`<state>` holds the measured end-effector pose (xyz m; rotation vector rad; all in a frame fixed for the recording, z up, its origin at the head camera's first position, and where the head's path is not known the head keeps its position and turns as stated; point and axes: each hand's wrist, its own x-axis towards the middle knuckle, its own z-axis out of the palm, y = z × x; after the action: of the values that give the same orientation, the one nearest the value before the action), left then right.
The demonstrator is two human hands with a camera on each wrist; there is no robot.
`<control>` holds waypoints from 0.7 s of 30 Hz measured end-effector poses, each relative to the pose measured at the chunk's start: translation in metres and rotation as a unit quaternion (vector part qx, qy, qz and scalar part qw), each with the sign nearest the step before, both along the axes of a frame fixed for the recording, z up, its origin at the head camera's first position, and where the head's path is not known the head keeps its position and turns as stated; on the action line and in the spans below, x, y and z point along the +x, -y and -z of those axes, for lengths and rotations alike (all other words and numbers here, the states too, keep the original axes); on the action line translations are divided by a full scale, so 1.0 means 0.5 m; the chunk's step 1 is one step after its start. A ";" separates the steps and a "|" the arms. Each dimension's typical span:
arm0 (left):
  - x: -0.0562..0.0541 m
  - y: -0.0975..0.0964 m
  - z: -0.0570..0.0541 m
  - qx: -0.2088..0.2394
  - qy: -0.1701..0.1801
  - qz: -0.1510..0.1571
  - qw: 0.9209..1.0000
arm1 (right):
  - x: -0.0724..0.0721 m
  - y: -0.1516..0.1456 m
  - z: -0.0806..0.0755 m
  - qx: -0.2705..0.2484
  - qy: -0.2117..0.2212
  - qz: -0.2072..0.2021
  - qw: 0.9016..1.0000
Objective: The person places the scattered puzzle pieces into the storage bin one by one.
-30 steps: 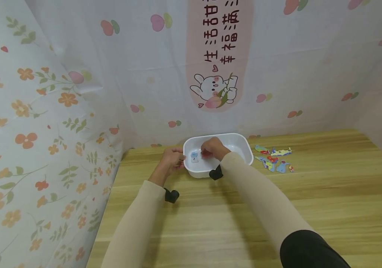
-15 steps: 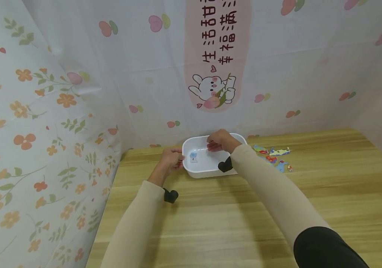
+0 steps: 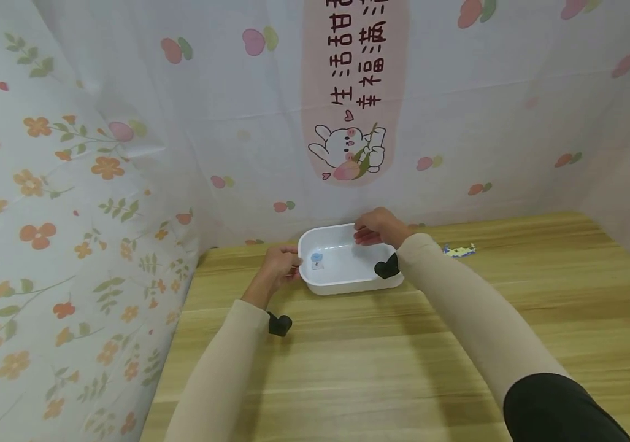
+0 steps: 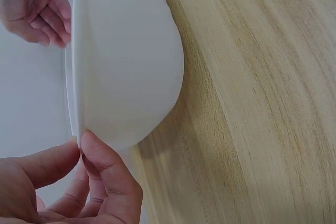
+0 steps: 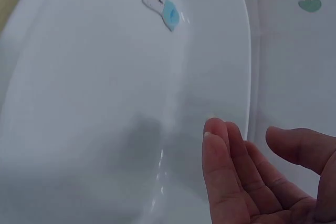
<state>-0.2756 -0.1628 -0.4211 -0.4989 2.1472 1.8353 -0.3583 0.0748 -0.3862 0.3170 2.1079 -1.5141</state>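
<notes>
A white plastic tray stands on the wooden table against the back cloth. My left hand pinches its left rim between thumb and fingers; the left wrist view shows the thumb and index finger meeting on the rim. Inside, near the left end, lies one small flat piece, part white with a dark mark, part light blue. My right hand is over the tray's right part, near the back rim. In the right wrist view its fingers are extended, thumb apart, with nothing between them.
Right of my right sleeve, a flat yellow and blue piece lies on the table. The patterned cloth rises close behind the tray, and another side of it stands at the left.
My right hand has lifted from beside the small piece and moved right and back across the tray. Its forearm now covers most of the colourful pieces at right. The left hand keeps its grip.
</notes>
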 end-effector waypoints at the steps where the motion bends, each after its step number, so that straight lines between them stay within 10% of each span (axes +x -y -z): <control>1: 0.001 0.001 0.000 0.000 0.001 -0.001 1.000 | -0.001 -0.005 -0.001 0.000 0.000 0.001 1.000; 21: -0.001 0.002 0.001 -0.003 0.010 -0.004 1.000 | -0.003 -0.102 -0.009 -0.030 -0.010 0.034 0.999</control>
<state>-0.2760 -0.1639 -0.4215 -0.5253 2.1416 1.8195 -0.3599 0.1260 -0.3817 0.3570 2.0808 -1.6231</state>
